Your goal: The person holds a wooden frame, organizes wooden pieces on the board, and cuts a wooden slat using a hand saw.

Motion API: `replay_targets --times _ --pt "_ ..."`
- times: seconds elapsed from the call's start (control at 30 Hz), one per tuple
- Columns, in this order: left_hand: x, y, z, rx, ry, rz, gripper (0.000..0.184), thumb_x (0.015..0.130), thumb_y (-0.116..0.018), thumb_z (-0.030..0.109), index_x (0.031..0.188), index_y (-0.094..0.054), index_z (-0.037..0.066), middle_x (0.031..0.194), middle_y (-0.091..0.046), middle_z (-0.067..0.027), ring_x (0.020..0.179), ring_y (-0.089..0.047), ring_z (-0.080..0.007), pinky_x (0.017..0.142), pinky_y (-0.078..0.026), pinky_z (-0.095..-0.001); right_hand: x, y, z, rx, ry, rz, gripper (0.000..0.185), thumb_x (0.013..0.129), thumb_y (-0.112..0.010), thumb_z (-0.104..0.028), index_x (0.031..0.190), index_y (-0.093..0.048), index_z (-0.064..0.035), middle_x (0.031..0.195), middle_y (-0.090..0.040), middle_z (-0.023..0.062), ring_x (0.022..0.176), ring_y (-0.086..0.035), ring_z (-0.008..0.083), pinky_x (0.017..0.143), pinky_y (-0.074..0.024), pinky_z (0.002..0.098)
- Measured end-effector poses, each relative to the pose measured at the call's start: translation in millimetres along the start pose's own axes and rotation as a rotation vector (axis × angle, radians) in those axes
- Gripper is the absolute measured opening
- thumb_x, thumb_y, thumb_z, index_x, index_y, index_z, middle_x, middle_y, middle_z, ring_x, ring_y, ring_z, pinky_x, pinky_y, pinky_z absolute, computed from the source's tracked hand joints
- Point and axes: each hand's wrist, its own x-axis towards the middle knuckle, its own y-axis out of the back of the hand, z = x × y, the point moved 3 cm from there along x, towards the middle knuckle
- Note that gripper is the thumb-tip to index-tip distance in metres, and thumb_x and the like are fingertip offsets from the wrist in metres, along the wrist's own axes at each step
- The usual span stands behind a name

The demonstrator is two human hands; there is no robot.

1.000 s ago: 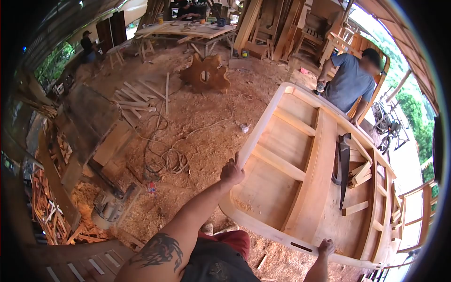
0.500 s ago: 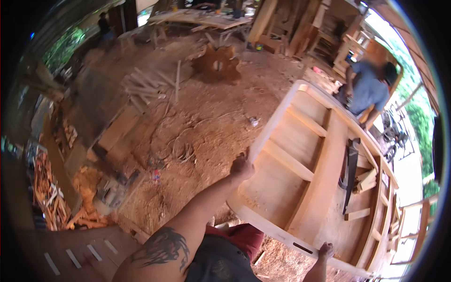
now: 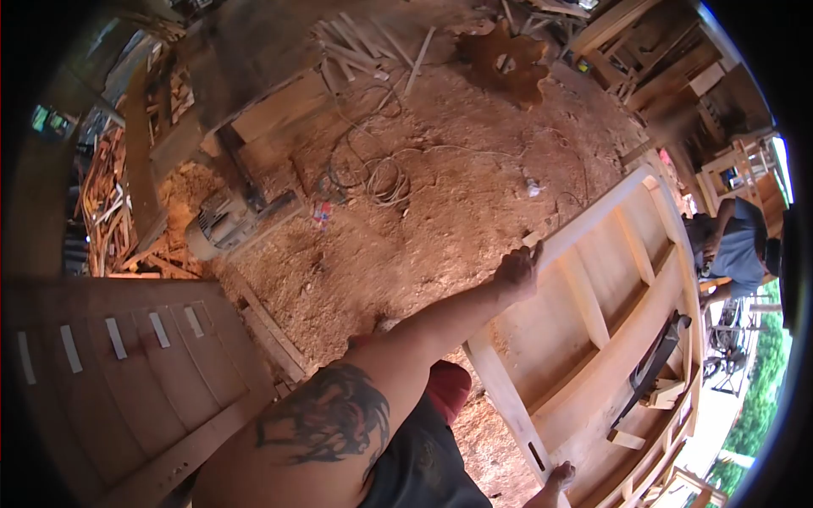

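A large pale wooden framed panel [image 3: 584, 419] with crosspieces and a wide middle board lies tilted at the right of the head view. My left hand [image 3: 518, 271] is closed around its outer side rail, the arm stretched across my body. Near a dark slot in the panel's near end rail, my right hand [image 3: 559, 479] is closed on the edge; part of it is hidden. On top of the panel rests a handsaw [image 3: 648, 368] with a dark handle, beside short wood offcuts [image 3: 665, 394].
A person in a blue shirt [image 3: 737, 245] is at the panel's far right side. Sawdust covers the ground, with a coiled cable [image 3: 387, 182], a motor-like machine [image 3: 224, 222], a star-shaped wood slab [image 3: 506, 63] and loose sticks [image 3: 356, 46]. A slatted brown panel [image 3: 127, 381] stands at left.
My view has turned left and downward, so the panel and the person appear farther right. The panel's angle in view has shifted. Both hands keep their hold on it.
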Motion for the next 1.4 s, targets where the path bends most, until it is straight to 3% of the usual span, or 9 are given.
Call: replay_targets --times 0.1,0.3,0.33,0.6,0.8,0.87,0.93,1.2,1.4 --pt "-0.5 -2.8 -1.7 -0.03 -0.004 0.025 0.091 0.085 -0.066 0.019 0.161 -0.021 -0.006 0.124 -0.058 -0.0274 0.107 -0.064 -0.0374 0.085 -0.056 -0.0479 39.3 -26.9 41.2 -0.06 0.025 0.044 0.047 0.086 -0.053 -0.041 0.095 -0.075 0.0001 0.092 -0.074 0.0238 0.083 -0.068 0.0411 0.078 -0.0509 0.0557" --pt "-1.2 11.3 2.2 -0.008 -0.016 -0.088 0.095 0.08 -0.068 0.017 0.16 -0.022 -0.009 0.121 -0.058 -0.027 0.104 -0.063 -0.0345 0.086 -0.055 -0.0467 34.6 -14.3 20.2 -0.301 0.015 0.078 0.038 0.089 -0.053 -0.035 0.093 -0.075 -0.0047 0.093 -0.074 0.021 0.082 -0.069 0.0354 0.076 -0.0524 0.0554" --pt "4.2 -7.0 1.1 0.016 -0.022 0.01 0.094 0.08 -0.066 0.017 0.159 -0.023 -0.01 0.12 -0.059 -0.027 0.102 -0.063 -0.0342 0.083 -0.055 -0.0459 31.9 -14.0 12.4 -0.308 0.03 0.08 0.037 0.089 -0.054 -0.035 0.094 -0.075 -0.0047 0.094 -0.073 0.021 0.083 -0.068 0.0354 0.076 -0.0523 0.0553" --pt "7.2 -14.5 5.7 0.139 0.055 0.101 0.069 0.097 -0.053 0.021 0.16 -0.033 0.001 0.111 -0.063 -0.0209 0.09 -0.06 -0.0267 0.063 -0.046 -0.0421 30.6 -15.0 -75.7 -0.369 0.235 0.083 0.037 0.089 -0.055 -0.036 0.095 -0.075 -0.0053 0.099 -0.072 0.0209 0.088 -0.067 0.0355 0.08 -0.0515 0.0547" --pt "11.3 -20.1 10.6 0.16 0.074 0.154 0.064 0.101 -0.049 0.024 0.161 -0.034 0.006 0.108 -0.063 -0.0206 0.086 -0.058 -0.0281 0.062 -0.047 -0.0458 41.9 -29.5 -208.4 -0.341 0.467 0.081 0.037 0.088 -0.057 -0.036 0.097 -0.076 -0.0056 0.102 -0.071 0.0208 0.093 -0.065 0.0356 0.082 -0.0509 0.0543" --pt "27.9 -42.5 19.8 0.027 0.159 0.182 0.067 0.1 -0.056 0.043 0.15 -0.046 0.0 0.124 -0.061 -0.0299 0.098 -0.064 -0.0334 0.078 -0.052 -0.0515 35.0 -40.9 -274.0 -0.31 0.553 0.068 0.037 0.088 -0.057 -0.036 0.097 -0.076 -0.0058 0.103 -0.071 0.0208 0.094 -0.065 0.0357 0.083 -0.0507 0.0541" --pt "24.7 -35.6 12.8 0.072 0.103 0.178 0.059 0.102 -0.047 0.023 0.157 -0.039 0.005 0.11 -0.065 -0.0224 0.086 -0.062 -0.0321 0.063 -0.05 -0.053 23.4 -56.3 -336.9 -0.278 0.638 0.046 0.037 0.088 -0.058 -0.037 0.097 -0.076 -0.0059 0.105 -0.071 0.0208 0.096 -0.065 0.0357 0.084 -0.0505 0.054" --pt "27.7 -8.7 7.2 0.044 0.022 0.207 0.062 0.1 -0.05 0.023 0.158 -0.038 0.005 0.112 -0.064 -0.0232 0.09 -0.063 -0.0338 0.067 -0.051 -0.053 -58.9 -107.0 -559.2 -0.145 0.914 -0.062 0.037 0.087 -0.059 -0.037 0.099 -0.076 -0.0064 0.11 -0.069 0.0207 0.101 -0.063 0.0359 0.087 -0.0497 0.0534" --pt "26.7 1.0 1.0 0.017 0.019 0.23 0.064 0.098 -0.052 0.023 0.158 -0.037 0.004 0.114 -0.064 -0.0238 0.092 -0.063 -0.0351 0.071 -0.051 -0.053 -105.1 -131.1 -630.9 -0.114 1.0 -0.107 0.037 0.087 -0.061 -0.038 0.1 -0.076 -0.0068 0.113 -0.068 0.0206 0.106 -0.062 0.036 0.09 -0.049 0.0529"
